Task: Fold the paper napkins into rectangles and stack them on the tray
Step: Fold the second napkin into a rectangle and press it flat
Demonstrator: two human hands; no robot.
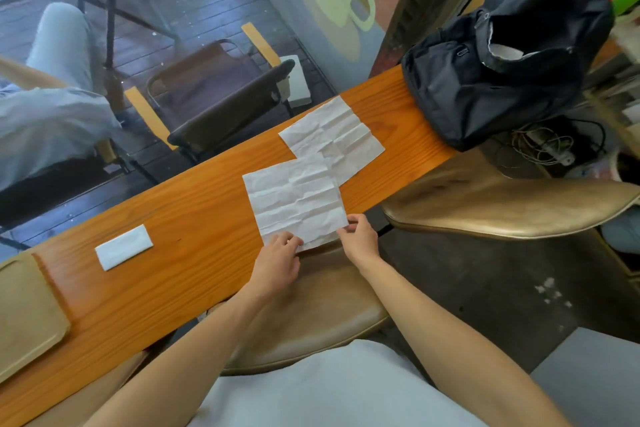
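Note:
Two unfolded white paper napkins lie on the narrow wooden counter [194, 218]. The nearer napkin [294, 199] hangs slightly over the counter's near edge. My left hand [278, 262] pinches its near left corner and my right hand [358, 236] pinches its near right corner. The second open napkin [334, 133] lies just beyond, partly under the first. A napkin folded into a small rectangle [124, 246] rests further left on the counter. The tan tray [24, 315] sits at the far left, with nothing on the part I can see.
A black backpack [502, 62] stands at the counter's right end. Tan padded stools [502, 204] are under and beside me. Beyond the glass are a chair [221, 97] and a seated person's legs [52, 87].

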